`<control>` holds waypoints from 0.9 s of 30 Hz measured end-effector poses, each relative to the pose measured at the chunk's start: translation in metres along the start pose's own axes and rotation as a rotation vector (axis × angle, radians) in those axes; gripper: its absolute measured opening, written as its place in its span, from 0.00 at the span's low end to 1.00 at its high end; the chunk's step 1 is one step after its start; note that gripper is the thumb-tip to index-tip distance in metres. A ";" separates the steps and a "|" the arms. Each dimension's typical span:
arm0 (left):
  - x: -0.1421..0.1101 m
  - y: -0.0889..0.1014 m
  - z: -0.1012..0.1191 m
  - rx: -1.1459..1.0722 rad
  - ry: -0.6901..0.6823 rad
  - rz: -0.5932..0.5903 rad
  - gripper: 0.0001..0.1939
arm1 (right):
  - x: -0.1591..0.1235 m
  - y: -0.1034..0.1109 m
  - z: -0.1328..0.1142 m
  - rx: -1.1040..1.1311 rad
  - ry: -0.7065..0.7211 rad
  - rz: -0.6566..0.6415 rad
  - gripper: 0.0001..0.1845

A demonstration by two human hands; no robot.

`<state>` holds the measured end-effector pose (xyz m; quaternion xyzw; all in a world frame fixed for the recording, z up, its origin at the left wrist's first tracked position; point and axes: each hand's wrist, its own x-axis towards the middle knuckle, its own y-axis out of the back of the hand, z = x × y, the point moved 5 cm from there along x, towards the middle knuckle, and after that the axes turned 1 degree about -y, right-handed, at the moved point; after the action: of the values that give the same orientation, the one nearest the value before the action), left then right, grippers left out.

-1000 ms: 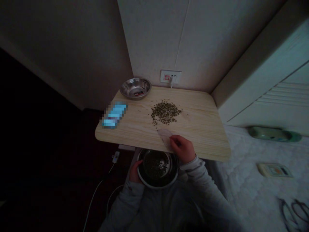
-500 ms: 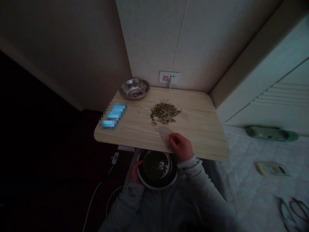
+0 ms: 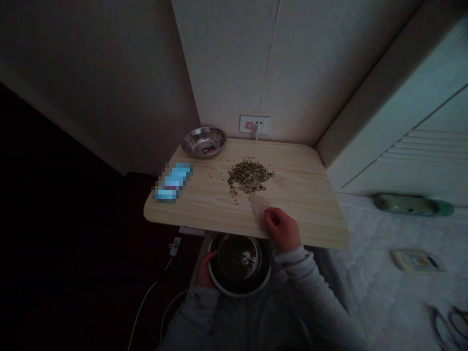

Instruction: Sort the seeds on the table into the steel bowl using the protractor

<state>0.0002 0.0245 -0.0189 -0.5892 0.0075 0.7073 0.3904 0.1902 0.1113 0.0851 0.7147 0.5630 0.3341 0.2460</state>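
Note:
My left hand (image 3: 205, 271) grips the left rim of a round bowl (image 3: 239, 292) below the table's front edge. Small dark seeds or grains (image 3: 237, 261) lie inside the bowl. Over the front of the wooden table, my right hand (image 3: 283, 229) pinches a thin, translucent flat scraper-like piece (image 3: 259, 209), which touches or hovers just above the tabletop. A loose heap of small greenish-brown grains (image 3: 249, 175) is spread on the table just beyond the piece, with a few strays around it.
A steel bowl (image 3: 204, 142) with a label inside stands at the table's (image 3: 310, 195) back left. A pixelated, lit phone-like object (image 3: 173, 183) lies at the left. Behind is a wall socket (image 3: 255, 125); to the right, a bed (image 3: 373, 292) holds a green object (image 3: 411, 204).
My right hand has moved slightly right with the translucent piece, away from the heap's near edge. The left hand keeps its hold on the bowl. The view has tilted a little upward.

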 end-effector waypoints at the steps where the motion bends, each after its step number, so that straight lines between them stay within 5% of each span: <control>1: 0.000 -0.001 0.000 0.002 0.004 -0.003 0.10 | 0.000 0.002 0.002 -0.006 -0.010 -0.003 0.11; 11: 0.000 -0.001 -0.001 0.060 0.031 -0.010 0.12 | 0.012 0.022 0.027 0.003 -0.078 -0.014 0.10; 18: 0.000 0.001 0.003 0.102 -0.060 0.039 0.13 | 0.040 0.038 0.049 -0.067 -0.087 -0.080 0.10; 27: 0.001 0.003 -0.004 0.080 0.040 0.017 0.12 | 0.082 0.044 0.063 -0.134 0.011 -0.128 0.10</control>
<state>0.0013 0.0214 -0.0227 -0.5871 0.0486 0.6979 0.4073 0.2779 0.1813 0.0921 0.6574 0.5851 0.3588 0.3109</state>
